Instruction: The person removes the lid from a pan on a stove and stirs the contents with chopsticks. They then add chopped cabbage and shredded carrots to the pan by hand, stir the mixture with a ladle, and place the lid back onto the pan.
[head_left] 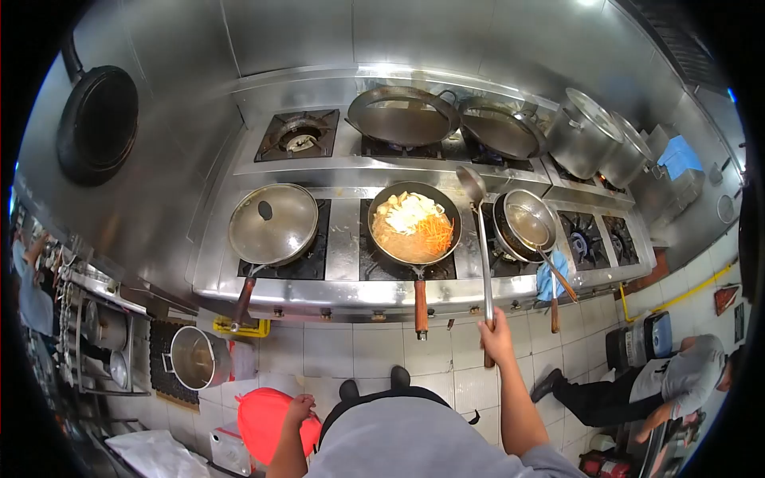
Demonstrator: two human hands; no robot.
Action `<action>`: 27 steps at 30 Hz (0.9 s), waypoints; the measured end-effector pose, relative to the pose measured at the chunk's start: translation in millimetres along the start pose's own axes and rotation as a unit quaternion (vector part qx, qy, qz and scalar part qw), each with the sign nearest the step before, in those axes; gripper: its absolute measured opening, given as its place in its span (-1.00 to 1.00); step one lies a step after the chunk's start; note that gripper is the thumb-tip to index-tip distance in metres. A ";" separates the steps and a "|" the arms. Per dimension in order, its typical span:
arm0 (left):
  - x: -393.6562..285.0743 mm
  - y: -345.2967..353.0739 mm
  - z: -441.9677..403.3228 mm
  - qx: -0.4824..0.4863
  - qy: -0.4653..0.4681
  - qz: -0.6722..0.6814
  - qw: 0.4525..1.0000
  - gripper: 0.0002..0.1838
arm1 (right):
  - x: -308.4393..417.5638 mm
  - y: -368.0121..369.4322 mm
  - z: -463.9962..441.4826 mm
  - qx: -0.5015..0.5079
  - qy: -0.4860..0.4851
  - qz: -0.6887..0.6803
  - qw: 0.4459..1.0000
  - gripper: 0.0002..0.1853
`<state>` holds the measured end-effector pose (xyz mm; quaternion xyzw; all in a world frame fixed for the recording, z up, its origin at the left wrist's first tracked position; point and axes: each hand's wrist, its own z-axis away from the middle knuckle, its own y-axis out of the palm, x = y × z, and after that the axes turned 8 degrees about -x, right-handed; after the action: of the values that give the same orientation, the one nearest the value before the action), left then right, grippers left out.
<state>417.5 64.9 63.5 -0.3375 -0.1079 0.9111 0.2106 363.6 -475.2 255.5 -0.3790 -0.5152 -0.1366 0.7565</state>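
The right hand [497,338] held the ladle [484,255] beside the food-filled pan [437,193] on the stove [343,239], where steady control probably mattered most, while the left hand [300,408] hung low, grip unclear

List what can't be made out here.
All in head view:
Contents of the left wooden-handled pan: hidden by its domed grey lid.
Any flame under the round black pan at centre: hidden by the pan.
Whether the bare left hand holds anything: the hand itself hides its palm.
Full extent of the crumpled white sheet: cut by bottom edge.
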 end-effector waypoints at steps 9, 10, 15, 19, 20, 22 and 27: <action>42.6 -49.6 -47.0 0.058 -0.016 -0.042 0.997 -0.66 | 92.7 -14.8 82.1 0.180 0.102 -0.102 0.973 -0.32; 47.1 -52.7 -51.3 0.065 -0.013 -0.042 0.997 -0.66 | 102.7 -13.1 82.4 0.191 0.114 -0.067 0.973 -0.33; 49.8 -68.1 -57.7 0.029 0.013 -0.005 0.999 -0.66 | 112.9 -3.7 61.3 0.215 0.104 0.007 0.971 -0.35; 57.2 -78.7 -57.0 0.017 0.022 0.018 0.999 -0.68 | 143.6 -0.1 57.7 0.213 0.098 0.099 0.967 -0.31; 58.3 -75.9 -50.9 0.015 0.023 0.025 0.999 -0.68 | 146.2 -0.7 55.5 0.212 0.096 0.127 0.964 -0.30; 63.2 -76.0 -36.7 -0.009 -0.025 0.039 0.999 -0.70 | 149.9 -2.5 51.6 0.217 0.096 0.155 0.959 -0.29; 82.2 -56.4 -5.4 0.004 -0.067 0.029 0.997 -0.69 | 142.0 -9.3 41.4 0.229 0.077 0.175 0.954 -0.29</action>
<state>382.4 152.8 31.7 -0.2782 -0.1087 0.9376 0.1778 391.4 -425.8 392.4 -0.2678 -0.3989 0.0911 0.8723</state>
